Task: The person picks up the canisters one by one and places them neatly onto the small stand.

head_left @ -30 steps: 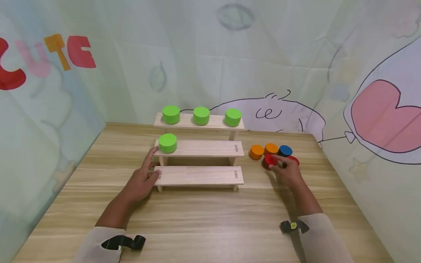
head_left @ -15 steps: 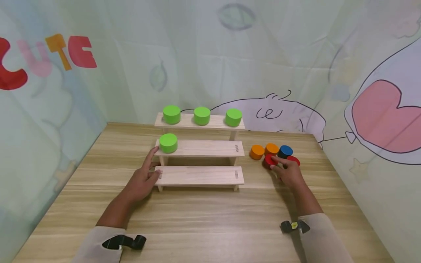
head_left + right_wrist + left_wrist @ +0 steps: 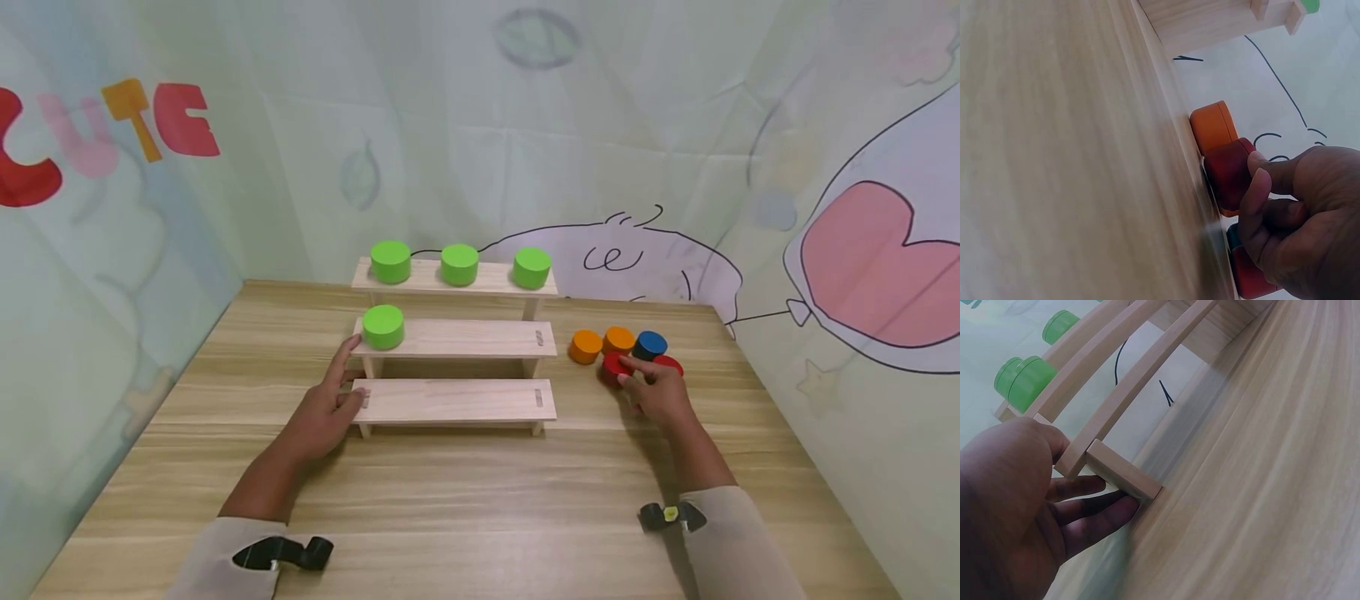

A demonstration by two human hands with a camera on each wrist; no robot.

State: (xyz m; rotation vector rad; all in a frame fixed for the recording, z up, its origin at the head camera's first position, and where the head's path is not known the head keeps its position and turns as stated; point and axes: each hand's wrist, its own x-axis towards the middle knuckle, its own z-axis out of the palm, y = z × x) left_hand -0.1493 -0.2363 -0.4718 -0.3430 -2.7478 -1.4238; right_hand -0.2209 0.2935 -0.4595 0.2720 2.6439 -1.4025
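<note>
A three-step wooden shelf (image 3: 457,400) stands mid-table. Three green cylinders (image 3: 459,264) sit on its top step, and one more green cylinder (image 3: 383,326) at the left of the middle step. My left hand (image 3: 341,379) lies flat against the shelf's left end (image 3: 1122,469), fingers straight, holding nothing. To the right of the shelf lie two orange discs (image 3: 585,346), a blue disc (image 3: 650,343) and two red discs. My right hand (image 3: 633,377) pinches the nearer red disc (image 3: 613,364) (image 3: 1229,175) with thumb and fingertip. The other red disc (image 3: 669,363) is partly hidden behind the fingers.
The wooden table (image 3: 480,492) ends close to the printed fabric walls (image 3: 825,250) behind and on both sides. The shelf's bottom step and most of its middle step are bare. Black wrist straps (image 3: 281,552) show on both sleeves.
My right hand has settled a little closer onto the nearer red disc. The left hand, the shelf and the other pieces have not moved.
</note>
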